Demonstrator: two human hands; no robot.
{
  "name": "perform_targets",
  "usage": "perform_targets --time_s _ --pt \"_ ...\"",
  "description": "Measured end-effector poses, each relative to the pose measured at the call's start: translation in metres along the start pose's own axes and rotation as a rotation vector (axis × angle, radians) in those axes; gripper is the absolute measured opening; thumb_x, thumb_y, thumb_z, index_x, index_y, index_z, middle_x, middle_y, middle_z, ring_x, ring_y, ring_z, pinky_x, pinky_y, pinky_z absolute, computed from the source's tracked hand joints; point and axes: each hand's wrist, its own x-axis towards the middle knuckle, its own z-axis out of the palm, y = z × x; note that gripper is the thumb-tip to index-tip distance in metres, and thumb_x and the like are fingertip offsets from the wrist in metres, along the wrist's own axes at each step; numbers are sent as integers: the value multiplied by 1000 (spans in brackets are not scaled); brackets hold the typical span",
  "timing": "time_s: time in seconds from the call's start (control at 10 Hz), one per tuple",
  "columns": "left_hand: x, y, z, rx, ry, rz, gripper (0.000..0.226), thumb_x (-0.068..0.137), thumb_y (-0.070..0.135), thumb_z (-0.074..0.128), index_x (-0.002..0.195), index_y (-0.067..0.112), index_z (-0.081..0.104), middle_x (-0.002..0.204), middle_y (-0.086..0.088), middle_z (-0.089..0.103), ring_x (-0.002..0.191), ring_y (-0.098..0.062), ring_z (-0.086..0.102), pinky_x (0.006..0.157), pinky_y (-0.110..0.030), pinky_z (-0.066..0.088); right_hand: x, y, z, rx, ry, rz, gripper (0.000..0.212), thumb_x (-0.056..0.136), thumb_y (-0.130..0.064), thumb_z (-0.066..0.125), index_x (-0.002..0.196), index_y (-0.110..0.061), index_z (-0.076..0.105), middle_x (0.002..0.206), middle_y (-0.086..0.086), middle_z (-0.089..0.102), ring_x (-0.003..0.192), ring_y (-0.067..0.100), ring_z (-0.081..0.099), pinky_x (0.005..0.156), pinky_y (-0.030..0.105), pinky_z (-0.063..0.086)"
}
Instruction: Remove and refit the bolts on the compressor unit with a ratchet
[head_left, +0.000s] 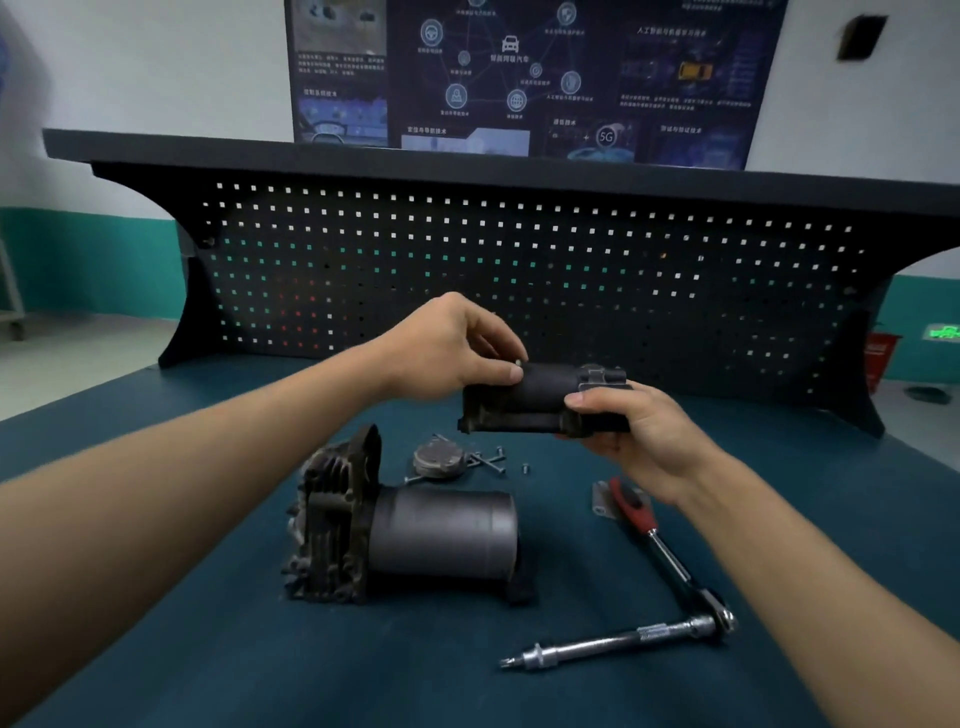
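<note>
My right hand (628, 431) grips the right end of the detached housing (535, 400), long axis left-right, above the compressor body (415, 535) | left hand (452, 348) pinches its left end, perhaps at a bolt (518, 362) | ratchet (670, 561) nearer right hand

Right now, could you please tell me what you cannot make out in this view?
Head view only:
The small item the left hand pinches atop the held part: too small, fingers cover it.
The part's right end: the right hand hides it.
Count of loose bolts: too small, blurred.
</note>
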Motion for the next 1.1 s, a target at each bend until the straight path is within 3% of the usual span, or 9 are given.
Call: perform_targets --time_s 0.2,0.3,0.4,0.5,0.6,0.7,0.9,1.0,1.1 --pt "47 -22 25 243 -311 -28 9 81 23 83 87 27 78 75 19 73 72 9 65 68 -9 50 14 36 -25 -45 84 97 58 45 -13 94 99 -8 71 95 11 75 86 25 72 82 37 54" --pt "53 -38 50 410 -490 -11 8 83 23 81 89 24 76 71 26 63 65 13 58 63 -9 42 14 69 -28 -114 105 186 78 36 -24 97 108 -9 71 96 11 77 88 28 75 81 40 59" --pt "55 -50 63 493 -613 -21 8 85 23 79 88 24 72 73 24 62 73 2 61 71 -19 49 17 93 -27 -194 134 223 106 23 -40 102 121 -16 67 105 7 77 102 28 72 96 42 55" --pt "57 -53 64 485 -634 -26 9 84 23 80 86 25 71 73 24 64 78 -6 66 78 -24 53 21 102 -32 -310 147 181 113 22 -51 99 127 -26 64 112 -1 74 111 19 67 103 37 51" --pt "55 -53 65 482 -651 -36 10 82 24 82 86 25 73 73 22 66 80 -7 68 80 -27 55 21 101 -35 -435 95 151 111 29 -47 95 132 -33 55 114 -8 70 101 8 69 95 28 53" --pt "51 -54 57 512 -675 -58 20 79 28 84 97 23 75 87 13 71 88 -11 68 80 -26 53 17 99 -35 -633 46 156 104 31 -51 91 126 -33 54 110 -8 69 100 13 68 97 39 54" --pt "10 -79 -13 389 -546 -220 48 76 64 72 107 28 72 95 22 72 86 8 65 79 -16 49 9 91 -36 -830 46 170 102 37 -65 81 129 -33 52 110 -12 68 109 15 63 104 38 48" --pt "-23 -95 -42 310 -419 -287 53 69 74 60 100 33 74 94 23 74 89 9 66 83 -19 52 3 84 -31 -862 5 216 106 52 -57 88 144 -23 47 130 -6 64 118 15 60 107 33 45" --pt "-56 -97 -76 192 -219 -290 51 72 81 61 94 37 76 92 10 77 88 -12 72 85 -38 59 -3 47 -35 -850 71 144 101 70 -40 89 153 -14 37 151 0 49 124 17 58 103 30 47"
